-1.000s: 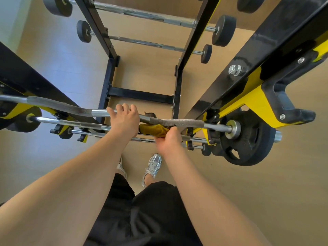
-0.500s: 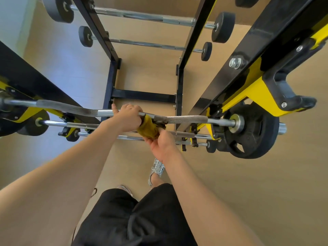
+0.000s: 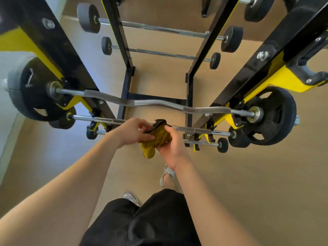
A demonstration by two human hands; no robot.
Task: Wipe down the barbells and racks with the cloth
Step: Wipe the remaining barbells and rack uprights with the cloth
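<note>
Both hands grasp the yellow cloth (image 3: 156, 139): left hand (image 3: 132, 133), right hand (image 3: 171, 144); curl bar (image 3: 156, 102) racked just beyond; tan wood floor (image 3: 248, 174) beneath; black-and-yellow rack (image 3: 266, 55) either side.

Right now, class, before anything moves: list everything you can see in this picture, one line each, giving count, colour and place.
cloth: one, mustard yellow, between both hands
curl bar: one, silver with black plates, across the near rack
straight barbells: two, silver with black ends, below the curl bar
near rack: one, black and yellow, uprights left and right
far rack: one, black, behind the near rack
far barbells: two whole, silver with black ends, on the far rack
floor: one, tan, underneath
shoes: two, silvery, on the floor
shorts: one, black, bottom centre
left hand: one, pinches the cloth
right hand: one, grips the cloth
</note>
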